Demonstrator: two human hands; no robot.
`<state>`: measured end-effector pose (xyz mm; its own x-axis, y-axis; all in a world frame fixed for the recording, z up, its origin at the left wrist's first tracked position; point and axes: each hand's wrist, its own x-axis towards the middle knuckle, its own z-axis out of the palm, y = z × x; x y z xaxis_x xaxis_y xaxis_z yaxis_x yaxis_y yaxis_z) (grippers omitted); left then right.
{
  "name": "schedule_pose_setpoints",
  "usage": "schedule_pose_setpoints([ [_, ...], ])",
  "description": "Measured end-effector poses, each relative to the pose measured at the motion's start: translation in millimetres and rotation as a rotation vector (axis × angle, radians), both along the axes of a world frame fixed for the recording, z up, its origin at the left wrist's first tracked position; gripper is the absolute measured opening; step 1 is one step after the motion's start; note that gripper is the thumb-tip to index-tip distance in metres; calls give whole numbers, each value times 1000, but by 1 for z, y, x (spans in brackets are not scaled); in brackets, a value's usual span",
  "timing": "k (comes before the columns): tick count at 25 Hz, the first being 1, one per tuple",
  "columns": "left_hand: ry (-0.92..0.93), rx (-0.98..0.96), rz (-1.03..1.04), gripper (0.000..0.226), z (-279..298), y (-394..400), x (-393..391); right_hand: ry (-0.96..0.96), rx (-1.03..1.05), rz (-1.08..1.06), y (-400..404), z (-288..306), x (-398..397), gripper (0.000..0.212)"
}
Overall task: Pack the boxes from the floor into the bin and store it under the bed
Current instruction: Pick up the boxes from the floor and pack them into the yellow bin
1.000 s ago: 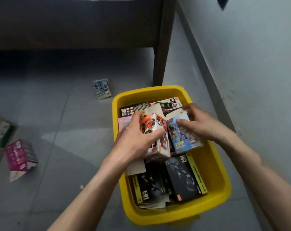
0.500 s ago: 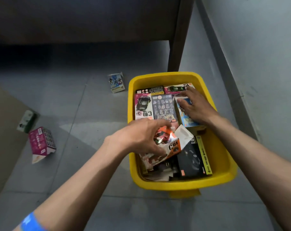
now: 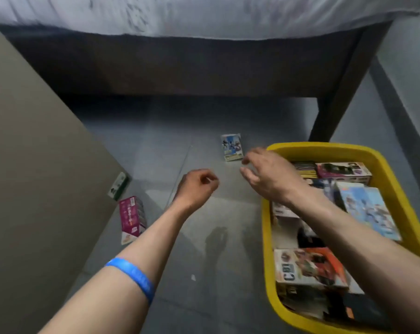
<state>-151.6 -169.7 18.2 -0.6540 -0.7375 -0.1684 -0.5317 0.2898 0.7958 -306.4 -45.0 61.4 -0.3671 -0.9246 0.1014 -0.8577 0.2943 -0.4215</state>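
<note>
A yellow bin (image 3: 266, 239) stands on the floor at the right, filled with several printed boxes; an orange-and-white box (image 3: 307, 266) lies on top near its front. A small blue-and-white box (image 3: 231, 147) lies on the floor just left of the bin's far corner. My right hand (image 3: 266, 174) hovers with spread fingers close to that box, holding nothing. My left hand (image 3: 197, 186) hangs above the floor, fingers loosely curled and empty. A pink box (image 3: 132, 216) stands on the floor at the left. The bed (image 3: 204, 18) spans the top.
A tall beige panel (image 3: 35, 165) fills the left side, with a green-and-white box (image 3: 118, 186) at its edge. A dark bed leg (image 3: 336, 100) stands behind the bin. A grey wall (image 3: 411, 80) runs along the right. Grey floor lies between the panel and the bin.
Both hands have left the bin and moved left over the floor. My left hand let go of the orange box, which now lies in the bin. The view has swung left and up.
</note>
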Motion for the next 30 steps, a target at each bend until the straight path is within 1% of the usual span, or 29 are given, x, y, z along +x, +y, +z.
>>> schedule_pose_setpoints([
  [1,-144,-65,122,9,-13,-21,17,-12,61,20,-16,-6,11,30],
  [2,-268,-106,225,18,-27,-41,40,-28,131,56,-33,-16,24,33],
  [3,-397,-119,285,28,-42,-62,68,-36,212,101,-52,-29,38,36],
  [5,-685,-144,274,49,-67,-102,110,-20,392,168,-80,-53,56,43],
  [6,-787,-103,299,60,-75,-117,127,-8,464,198,-92,-61,62,46],
  [7,-823,-21,339,70,-81,-129,138,3,512,218,-103,-67,64,49],
  [8,-807,33,358,78,-86,-135,142,4,530,222,-110,-71,63,52],
  [9,-741,38,336,80,-93,-136,140,0,539,221,-117,-77,59,55],
  [10,-635,5,271,76,-98,-132,133,-12,535,204,-123,-83,54,61],
  [11,-535,-21,162,73,-106,-122,119,-37,519,153,-127,-90,46,68],
  [12,-476,-17,33,76,-115,-108,99,-84,487,67,-130,-99,38,73],
  [13,-467,6,-77,85,-124,-93,79,-146,447,-46,-132,-108,29,77],
  [14,-487,31,-129,96,-132,-81,61,-201,416,-152,-134,-118,19,80],
  [15,-522,26,-125,104,-138,-76,47,-226,412,-233,-140,-127,11,83],
  [16,-540,7,-103,109,-143,-75,38,-218,425,-294,-147,-135,2,87],
  [18,-547,-5,-96,112,-150,-78,33,-165,444,-379,-168,-148,-14,91],
  [20,-566,-17,-106,112,-156,-78,33,-95,487,-396,-190,-161,-27,94],
  [22,-556,-17,-97,113,-157,-76,32,-47,548,-368,-203,-173,-41,92],
  [24,-544,-18,-85,111,-159,-78,28,-16,545,-386,-208,-187,-45,83],
  [27,-542,-16,-84,111,-162,-83,28,172,378,-445,-203,-202,-16,59],
  [28,-540,0,-84,112,-161,-83,29,195,336,-458,-201,-204,-6,55],
  [29,-538,19,-92,113,-160,-81,30,175,297,-489,-199,-205,-2,52],
  [30,-541,24,-103,114,-159,-80,31,103,270,-534,-197,-203,-1,54],
])
